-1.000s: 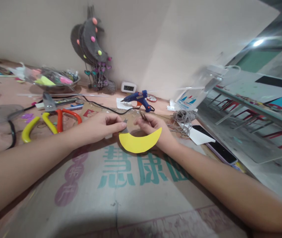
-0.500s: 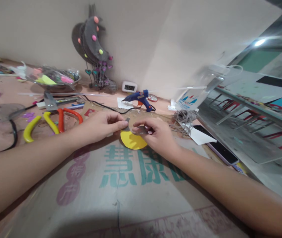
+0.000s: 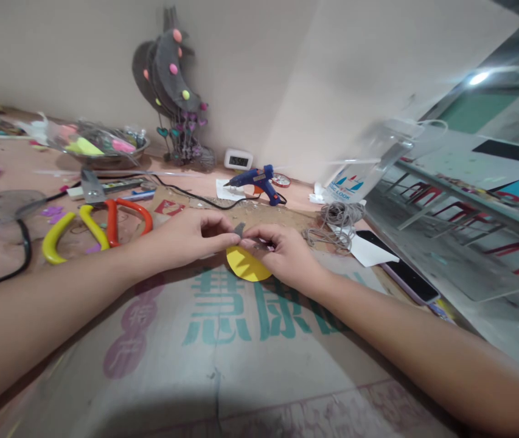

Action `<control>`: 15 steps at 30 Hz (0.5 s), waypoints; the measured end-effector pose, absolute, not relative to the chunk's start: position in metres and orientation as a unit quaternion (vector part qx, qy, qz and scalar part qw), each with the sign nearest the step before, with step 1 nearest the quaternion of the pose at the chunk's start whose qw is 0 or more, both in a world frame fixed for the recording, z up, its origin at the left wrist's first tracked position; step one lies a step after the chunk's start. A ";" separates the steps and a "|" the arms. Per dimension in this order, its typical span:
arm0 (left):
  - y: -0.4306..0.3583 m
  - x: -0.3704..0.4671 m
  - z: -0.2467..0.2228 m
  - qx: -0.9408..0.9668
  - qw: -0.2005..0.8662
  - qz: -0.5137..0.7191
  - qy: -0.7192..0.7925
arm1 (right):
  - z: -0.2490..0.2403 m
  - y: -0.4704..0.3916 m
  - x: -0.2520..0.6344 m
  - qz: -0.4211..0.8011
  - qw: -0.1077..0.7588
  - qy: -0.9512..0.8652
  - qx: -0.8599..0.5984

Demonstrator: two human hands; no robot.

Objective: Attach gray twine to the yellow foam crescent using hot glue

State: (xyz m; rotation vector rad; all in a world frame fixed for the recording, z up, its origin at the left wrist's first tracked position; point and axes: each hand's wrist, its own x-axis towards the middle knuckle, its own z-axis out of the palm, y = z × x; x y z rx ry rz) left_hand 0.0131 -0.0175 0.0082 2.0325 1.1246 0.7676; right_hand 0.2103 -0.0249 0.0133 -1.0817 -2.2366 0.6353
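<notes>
A rounded yellow piece (image 3: 249,265), thin like paper or felt, hangs below my fingertips just over the cardboard. My left hand (image 3: 195,236) is closed in a pinch, thumb and fingers at a small grey strip (image 3: 240,229) that sticks up above the yellow piece's top edge. My right hand (image 3: 286,252) is also closed, its thumb and forefinger pressed at the top of the yellow piece, close against the left fingertips. My fingers cover the upper edge, and a shadow falls on the yellow surface.
Printed cardboard (image 3: 159,389) lies under my arms. Around it are yellow-handled pliers (image 3: 56,238), an orange-handled tool (image 3: 113,222), a blue glue gun (image 3: 254,177), grey cord (image 3: 342,216), a phone (image 3: 414,283) and a bowl of supplies (image 3: 104,159). Grey moon ornaments (image 3: 168,73) hang behind.
My right fingertips have come down and left, meeting the left ones at the yellow piece's top. The yellow piece has shifted slightly right and toward me.
</notes>
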 end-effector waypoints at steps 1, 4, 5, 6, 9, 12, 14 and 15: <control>-0.017 0.013 0.008 0.782 0.342 0.291 0.433 | 0.014 -0.025 0.211 0.240 0.281 -0.837 -0.403; -0.016 0.012 0.008 0.775 0.356 0.286 0.436 | 0.015 -0.024 0.214 0.232 0.289 -0.839 -0.398; -0.016 0.011 0.008 0.768 0.367 0.287 0.438 | 0.016 -0.024 0.216 0.217 0.302 -0.841 -0.393; -0.016 0.011 0.008 0.759 0.382 0.290 0.440 | 0.017 -0.023 0.218 0.193 0.315 -0.846 -0.384; -0.015 0.010 0.007 0.728 0.427 0.298 0.446 | 0.020 -0.020 0.224 0.088 0.315 -0.880 -0.344; -0.014 0.009 0.005 0.719 0.434 0.297 0.454 | 0.021 -0.017 0.226 -0.006 0.275 -0.911 -0.308; -0.012 0.008 0.004 0.721 0.427 0.301 0.455 | 0.021 -0.015 0.225 -0.047 0.266 -0.916 -0.296; -0.012 0.008 0.004 0.722 0.424 0.306 0.453 | 0.021 -0.014 0.225 -0.062 0.266 -0.916 -0.294</control>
